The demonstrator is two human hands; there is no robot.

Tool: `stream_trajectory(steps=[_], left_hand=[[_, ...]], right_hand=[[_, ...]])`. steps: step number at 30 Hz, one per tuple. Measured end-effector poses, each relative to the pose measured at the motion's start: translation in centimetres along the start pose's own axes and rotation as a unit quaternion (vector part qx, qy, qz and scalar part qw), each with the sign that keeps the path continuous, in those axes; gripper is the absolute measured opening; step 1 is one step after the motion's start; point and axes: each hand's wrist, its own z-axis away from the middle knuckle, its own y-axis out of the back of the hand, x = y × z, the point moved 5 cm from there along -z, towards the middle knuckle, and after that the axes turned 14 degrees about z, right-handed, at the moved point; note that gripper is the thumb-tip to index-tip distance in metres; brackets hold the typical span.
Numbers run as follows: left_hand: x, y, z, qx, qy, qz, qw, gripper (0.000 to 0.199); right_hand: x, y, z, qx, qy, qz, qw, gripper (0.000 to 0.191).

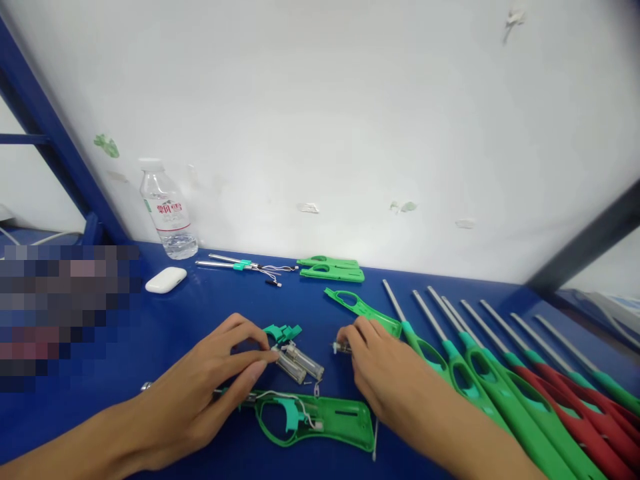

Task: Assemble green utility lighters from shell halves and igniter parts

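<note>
My left hand (215, 373) has its fingertips drawn together at the valve end of two clear lighter fuel tanks (296, 362); what is between them, if anything, is hidden. Below lies an opened green lighter shell half (345, 417) with a metal tube, a white wire and a teal trigger (290, 415) set in it. Part of its tube runs under my left hand. My right hand (383, 363) is closed round another clear fuel tank (343, 347), whose white tip sticks out on the left. Teal trigger pieces (284, 333) lie behind the two tanks.
Finished-looking green lighters (480, 387) and red lighters (565, 400) lie in a row at right. Farther back are green shell halves (333, 272), metal tubes with wires (235, 265), a water bottle (167, 213) and a white case (166, 280). A white wall (320, 133) rises behind.
</note>
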Motion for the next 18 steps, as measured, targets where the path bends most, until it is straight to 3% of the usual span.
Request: stream_trajectory(steps=[6, 11, 18], left_hand=[[0.1, 0.2, -0.2, 0.002, 0.003, 0.009, 1.000, 0.034], [0.3, 0.2, -0.3, 0.011, -0.002, 0.026, 1.000, 0.029], [0.3, 0.1, -0.2, 0.001, -0.005, 0.029, 1.000, 0.030]], right_hand=[[-0.3, 1.6, 0.0, -0.010, 0.005, -0.051, 0.999, 0.034], [-0.6, 3.8, -0.7, -0.036, -0.009, -0.184, 0.982, 0.017], [-1.0, 2.9, -0.9, -0.073, 0.025, -0.220, 0.972, 0.027]])
